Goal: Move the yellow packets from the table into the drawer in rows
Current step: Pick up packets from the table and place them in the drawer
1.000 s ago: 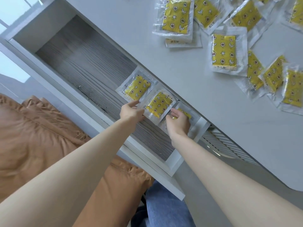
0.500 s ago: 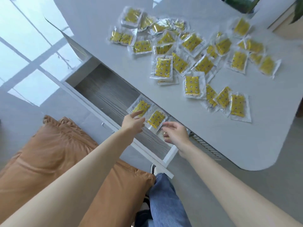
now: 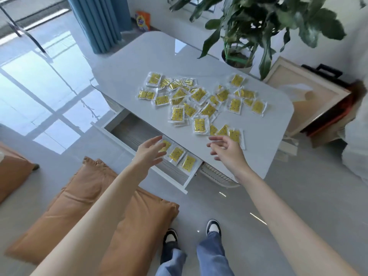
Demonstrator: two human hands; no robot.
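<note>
We see both hands empty: left hand [image 3: 150, 151] spread above three yellow plastic packets [image 3: 176, 154] in the open white drawer [image 3: 127, 132]; right hand [image 3: 227, 151] loosely open beside it. More packets [image 3: 199, 126] cover the pale grey tabletop [image 3: 139, 62] behind the drawer.

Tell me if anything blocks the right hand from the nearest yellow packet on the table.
Nothing visible does. The right hand is open and empty above the table edge, and the nearest yellow packet lies just beyond its fingertips, uncovered. The open drawer also has bare floor to its left.

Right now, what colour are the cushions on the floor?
Tan-orange cushions, clearest in the head view.
</note>
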